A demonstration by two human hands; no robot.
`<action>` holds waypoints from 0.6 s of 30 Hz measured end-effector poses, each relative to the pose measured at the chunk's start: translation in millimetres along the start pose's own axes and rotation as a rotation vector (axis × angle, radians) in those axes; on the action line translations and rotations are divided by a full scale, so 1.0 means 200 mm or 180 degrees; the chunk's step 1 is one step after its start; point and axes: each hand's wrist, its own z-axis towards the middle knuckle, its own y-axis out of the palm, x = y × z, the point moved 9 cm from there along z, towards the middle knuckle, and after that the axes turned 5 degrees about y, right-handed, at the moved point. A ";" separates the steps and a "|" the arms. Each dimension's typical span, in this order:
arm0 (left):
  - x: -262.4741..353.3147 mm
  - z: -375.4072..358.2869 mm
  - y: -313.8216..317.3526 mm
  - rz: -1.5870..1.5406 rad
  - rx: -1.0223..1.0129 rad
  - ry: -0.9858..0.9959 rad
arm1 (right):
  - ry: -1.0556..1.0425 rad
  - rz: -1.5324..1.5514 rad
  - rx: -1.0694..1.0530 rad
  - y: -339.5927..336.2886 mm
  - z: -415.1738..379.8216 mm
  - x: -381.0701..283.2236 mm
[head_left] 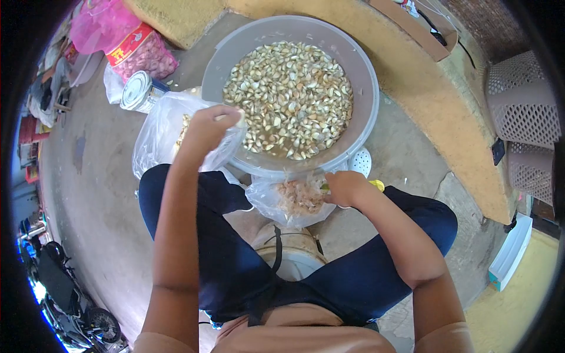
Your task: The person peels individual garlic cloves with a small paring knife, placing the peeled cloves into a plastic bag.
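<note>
No word, brand or number is clearly legible. Beyond and left of the left fingers (226, 112), a red label (128, 49) on a pink mesh bag (152, 60) bears yellow characters, too small to make out; the nearer can's (141, 92) markings are unreadable.

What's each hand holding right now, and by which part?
Left hand: small pale piece, pinched at the fingertips, exact part unclear. Right hand: yellow-green thing, its held part hidden by the fingers.
</note>
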 end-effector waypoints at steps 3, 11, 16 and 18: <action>-0.03 0.04 -0.20 0.1075 -0.0015 0.0030 | 0.0260 -0.0147 -0.0412 0.03 0.00 -0.01; -0.63 0.37 -0.48 0.3315 -0.0553 -0.0243 | 0.0340 -0.0279 -0.0211 -0.04 -0.02 -0.03; -0.89 0.43 -0.46 0.3931 -0.1118 -0.0272 | 0.0182 -0.0302 0.0002 0.02 0.02 -0.01; -0.81 0.39 -0.44 0.3588 -0.1038 -0.0699 | 0.0136 -0.0318 -0.0150 0.03 0.02 -0.02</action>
